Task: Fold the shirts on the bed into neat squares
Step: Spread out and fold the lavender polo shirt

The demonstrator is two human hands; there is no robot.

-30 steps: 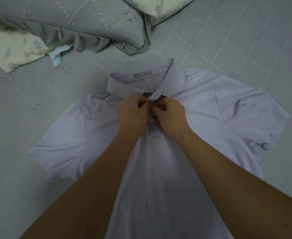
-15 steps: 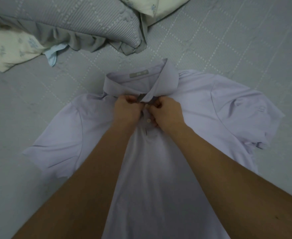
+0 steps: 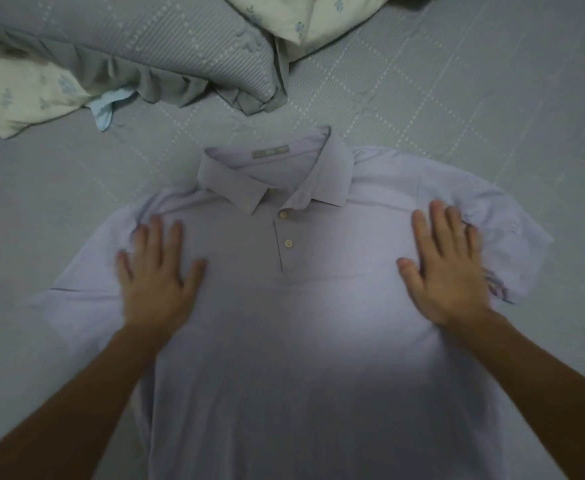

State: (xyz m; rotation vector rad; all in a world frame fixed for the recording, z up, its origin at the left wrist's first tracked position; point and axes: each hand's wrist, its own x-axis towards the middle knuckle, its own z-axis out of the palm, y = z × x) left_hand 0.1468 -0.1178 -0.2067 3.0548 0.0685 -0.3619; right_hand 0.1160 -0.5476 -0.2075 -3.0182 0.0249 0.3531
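Observation:
A pale lilac polo shirt (image 3: 305, 323) lies face up on the bed, collar away from me, its placket buttoned with two buttons showing. My left hand (image 3: 156, 278) lies flat, fingers spread, on the shirt's left chest near the shoulder. My right hand (image 3: 447, 268) lies flat the same way on the right chest, beside the wrinkled right sleeve. Neither hand holds any cloth. The shirt's hem is out of frame below.
The grey quilted bedspread (image 3: 457, 98) surrounds the shirt. A grey pillow (image 3: 138, 53) lies at the back left, with cream floral bedding (image 3: 17, 95) on its left and more cream floral cloth (image 3: 318, 19) at the top.
Both hands have let go of the placket under the collar and moved apart, now flat on the shirt's left and right chest. The collar and buttons are uncovered.

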